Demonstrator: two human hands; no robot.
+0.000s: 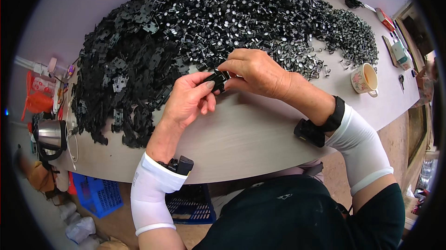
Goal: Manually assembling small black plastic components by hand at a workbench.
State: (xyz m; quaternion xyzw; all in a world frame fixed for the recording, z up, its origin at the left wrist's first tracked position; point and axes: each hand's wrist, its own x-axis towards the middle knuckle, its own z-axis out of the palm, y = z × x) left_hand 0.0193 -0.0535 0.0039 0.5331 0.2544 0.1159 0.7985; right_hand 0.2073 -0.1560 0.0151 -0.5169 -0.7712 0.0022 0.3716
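Between the thumb and fingers of my left hand [183,99] is a black plastic part [215,82], held just above the table's middle. My right hand [262,74] meets it from the right, thumb and forefinger pinched at its end. A bit of silver shows there, but the piece in that pinch is mostly hidden. Beyond my hands spreads a big heap of small wheel-and-axle pieces [232,13], black and silver. Flat black plastic parts [139,64] are piled up to the left.
A patterned cup [364,79] of drink stands on the table [251,134] at right, near scissors [401,81] and small boxes [400,54]. At far left is a steel kettle [50,136] beside a white cable [72,145]. Blue crates [100,196] sit below the front edge.
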